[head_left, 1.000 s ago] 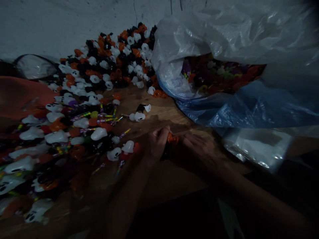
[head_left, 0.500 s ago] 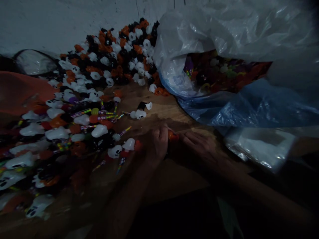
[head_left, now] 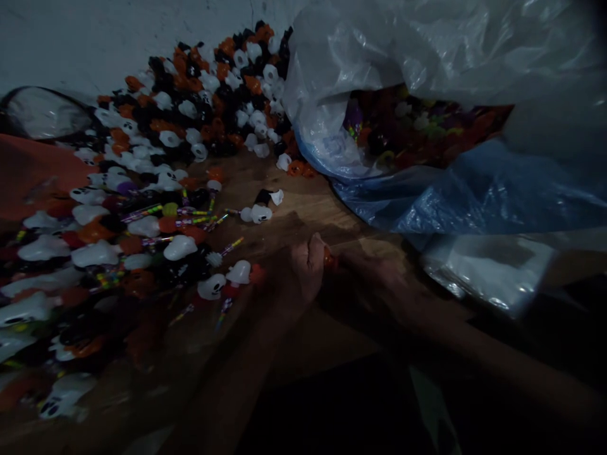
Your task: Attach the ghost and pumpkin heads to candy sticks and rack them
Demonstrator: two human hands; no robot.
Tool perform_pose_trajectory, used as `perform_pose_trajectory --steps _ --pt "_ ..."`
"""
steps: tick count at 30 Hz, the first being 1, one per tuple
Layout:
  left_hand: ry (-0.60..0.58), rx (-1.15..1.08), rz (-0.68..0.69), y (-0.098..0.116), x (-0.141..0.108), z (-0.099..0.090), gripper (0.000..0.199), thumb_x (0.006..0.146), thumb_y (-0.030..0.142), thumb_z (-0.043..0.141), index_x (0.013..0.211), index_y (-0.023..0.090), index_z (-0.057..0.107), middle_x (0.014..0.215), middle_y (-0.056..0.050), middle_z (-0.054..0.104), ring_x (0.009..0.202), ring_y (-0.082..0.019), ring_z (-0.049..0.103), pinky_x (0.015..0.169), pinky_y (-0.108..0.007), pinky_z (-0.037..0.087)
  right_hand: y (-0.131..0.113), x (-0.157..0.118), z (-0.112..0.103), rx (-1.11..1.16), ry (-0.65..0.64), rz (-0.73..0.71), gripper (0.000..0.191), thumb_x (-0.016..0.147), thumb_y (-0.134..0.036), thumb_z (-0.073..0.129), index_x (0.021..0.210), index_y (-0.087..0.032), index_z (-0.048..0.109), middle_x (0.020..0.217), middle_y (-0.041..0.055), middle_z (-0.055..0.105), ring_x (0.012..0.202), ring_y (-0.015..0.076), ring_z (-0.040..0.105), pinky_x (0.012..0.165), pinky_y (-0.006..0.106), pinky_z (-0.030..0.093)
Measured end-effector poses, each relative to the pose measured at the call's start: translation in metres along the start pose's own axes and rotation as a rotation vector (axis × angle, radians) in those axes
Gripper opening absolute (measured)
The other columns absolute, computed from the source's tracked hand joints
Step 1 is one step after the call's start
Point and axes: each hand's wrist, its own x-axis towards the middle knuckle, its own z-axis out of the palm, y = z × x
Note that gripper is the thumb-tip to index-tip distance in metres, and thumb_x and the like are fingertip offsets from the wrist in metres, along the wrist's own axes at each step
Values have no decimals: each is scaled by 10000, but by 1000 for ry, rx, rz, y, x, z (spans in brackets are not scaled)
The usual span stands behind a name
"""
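My left hand (head_left: 309, 262) is closed around a small orange plastic figure (head_left: 331, 259), of which only the right end shows. On the other side of it is my right hand (head_left: 379, 270), smeared by motion, its dark fingertips close to the figure's red-orange end. Whether they touch it I cannot make out. Just left of my left hand lie a white ghost figure (head_left: 238, 272) and another ghost with a black-eyed face (head_left: 212, 286). Farther up, a white ghost on a candy-filled tube (head_left: 258, 213) rests beside a small black-and-white piece (head_left: 270, 197).
Ghost, pumpkin and black figures with candy tubes cover the wooden table's (head_left: 303, 212) left side. Behind them rises a heap of orange, white and black tops (head_left: 208, 95). A large plastic bag (head_left: 322, 120) holds colourful pieces; clear plastic packaging (head_left: 493, 268) lies at right.
My right hand has shifted slightly and is now blurred. Less of the orange figure shows beside my left hand. The whole view has moved a little, with the table things sliding left.
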Motion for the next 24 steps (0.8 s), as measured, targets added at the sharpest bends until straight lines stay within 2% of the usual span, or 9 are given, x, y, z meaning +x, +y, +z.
perform_pose_trajectory --steps 5,9,11,14,17,19,21,23,24 --pt "-68 132 -41 8 -2 -6 468 921 373 288 626 184 598 603 -31 603 602 -150 565 619 -258 390 -13 10 -9 157 -31 140 165 891 -186 425 900 -187 590 840 24 639 714 148 578 697 309 462" --pt "-104 173 24 10 -2 -8 463 928 346 270 639 181 592 638 -27 612 633 -146 566 651 -256 384 -19 17 -18 435 -126 333 205 894 -283 450 791 -177 592 769 19 604 710 144 554 651 277 451" --pt "-123 200 50 11 -3 -9 451 929 330 274 642 181 589 638 -27 607 633 -145 559 650 -255 380 -19 19 -19 665 -189 496 227 860 -351 513 741 -165 565 698 6 543 659 127 520 586 248 423" --pt "-138 245 120 14 -6 -10 432 935 298 281 664 182 598 630 -25 611 628 -136 560 672 -248 380 -15 18 -19 1110 -277 717 279 810 -396 574 697 -148 513 608 -18 432 524 78 410 443 186 291" --pt "-123 285 174 19 -8 -11 415 929 277 296 666 177 601 607 -24 607 604 -131 558 667 -246 375 -8 18 -19 1411 -370 832 251 782 -355 611 734 -124 524 568 -58 328 456 33 246 390 148 138" --pt "-73 267 166 22 -8 -9 406 921 262 294 681 175 609 623 -24 618 609 -130 563 650 -242 373 -4 18 -19 1537 -421 846 253 759 -337 647 767 -115 526 561 -84 255 453 24 158 385 140 96" --pt "-9 216 137 22 -7 -7 416 924 266 282 695 179 617 634 -19 623 615 -127 566 640 -236 374 -4 17 -18 1558 -418 776 270 774 -359 642 780 -119 520 572 -87 234 460 26 144 389 142 101" --pt "-12 173 93 20 -5 -4 431 931 307 283 681 183 611 608 -14 610 598 -127 560 627 -237 374 -6 15 -18 1420 -318 673 289 830 -409 577 788 -129 517 592 -67 294 472 34 223 410 152 168" --pt "-34 156 76 18 -4 -3 432 931 332 294 668 183 603 600 -15 602 591 -128 556 619 -239 374 -7 13 -18 1279 -271 628 298 854 -425 541 793 -133 523 607 -52 339 488 43 276 429 163 213"
